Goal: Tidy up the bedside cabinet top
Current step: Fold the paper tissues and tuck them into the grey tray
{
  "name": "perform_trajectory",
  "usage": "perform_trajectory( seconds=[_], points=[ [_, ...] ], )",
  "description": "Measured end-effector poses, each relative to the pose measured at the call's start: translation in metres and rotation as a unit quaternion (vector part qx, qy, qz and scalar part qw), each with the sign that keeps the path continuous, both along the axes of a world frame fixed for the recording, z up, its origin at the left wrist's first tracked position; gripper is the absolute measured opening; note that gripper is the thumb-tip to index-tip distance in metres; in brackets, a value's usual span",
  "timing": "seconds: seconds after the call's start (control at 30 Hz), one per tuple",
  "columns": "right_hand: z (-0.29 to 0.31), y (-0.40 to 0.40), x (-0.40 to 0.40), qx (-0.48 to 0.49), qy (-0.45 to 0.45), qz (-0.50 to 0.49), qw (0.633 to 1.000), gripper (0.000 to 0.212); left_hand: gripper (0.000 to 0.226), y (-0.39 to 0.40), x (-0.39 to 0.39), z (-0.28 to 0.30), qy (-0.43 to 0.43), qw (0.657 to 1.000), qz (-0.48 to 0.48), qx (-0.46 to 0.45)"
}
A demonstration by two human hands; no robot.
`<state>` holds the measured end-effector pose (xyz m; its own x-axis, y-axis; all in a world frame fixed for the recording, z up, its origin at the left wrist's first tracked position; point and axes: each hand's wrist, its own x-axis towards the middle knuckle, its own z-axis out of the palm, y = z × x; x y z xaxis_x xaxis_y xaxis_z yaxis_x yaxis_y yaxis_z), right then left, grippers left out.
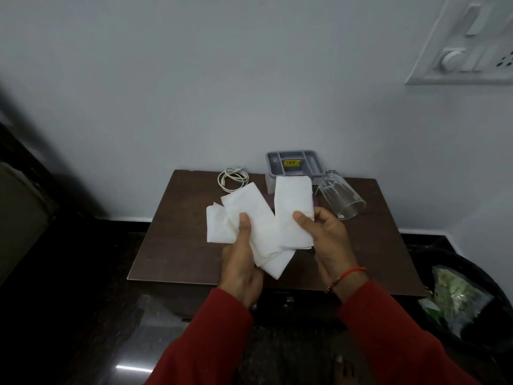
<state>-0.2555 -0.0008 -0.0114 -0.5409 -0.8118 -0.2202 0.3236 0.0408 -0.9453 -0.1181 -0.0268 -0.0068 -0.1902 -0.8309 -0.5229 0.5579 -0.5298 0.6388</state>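
Above the dark brown cabinet top (177,234) I hold several white paper tissues (258,218) fanned out between both hands. My left hand (241,262) grips the left and lower sheets, thumb on top. My right hand (330,240) pinches the upright right sheet (293,201). A clear drinking glass (341,197) lies on its side at the back right of the cabinet. A coiled white cable (231,179) rests at the back. A grey compartment tray (294,165) with a yellow label leans by the wall.
A black waste bin (472,295) lined with a bag and holding crumpled wrappers stands on the floor to the right. A white switch panel (466,45) sits high on the wall. Dark furniture (25,207) stands at the left. The floor is dark and glossy.
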Motion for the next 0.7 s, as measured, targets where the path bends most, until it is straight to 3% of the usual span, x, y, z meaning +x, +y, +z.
perform_trajectory(
  seconds=[0.2,0.33,0.43,0.57,0.7],
  points=[
    [0.012,-0.002,-0.026,-0.034,-0.043,-0.087,0.995,0.015,0.044,0.002,-0.006,-0.01,-0.018,1.0,0.007,0.017],
    [0.015,-0.012,-0.055,-0.029,0.062,-0.116,0.991,0.015,0.045,-0.002,-0.009,-0.013,-0.035,0.999,0.004,0.015],
    [0.021,-0.031,-0.082,0.028,0.175,-0.104,0.979,0.015,0.046,-0.002,-0.01,-0.012,-0.044,0.999,0.002,0.021],
    [0.04,-0.067,-0.11,0.103,0.459,-0.114,0.875,0.026,0.05,-0.003,-0.008,-0.016,-0.041,0.999,-0.012,0.021],
    [0.054,-0.1,-0.126,0.147,0.555,-0.044,0.818,0.03,0.047,-0.007,0.0,-0.015,-0.036,0.999,-0.019,0.019]
  ],
)
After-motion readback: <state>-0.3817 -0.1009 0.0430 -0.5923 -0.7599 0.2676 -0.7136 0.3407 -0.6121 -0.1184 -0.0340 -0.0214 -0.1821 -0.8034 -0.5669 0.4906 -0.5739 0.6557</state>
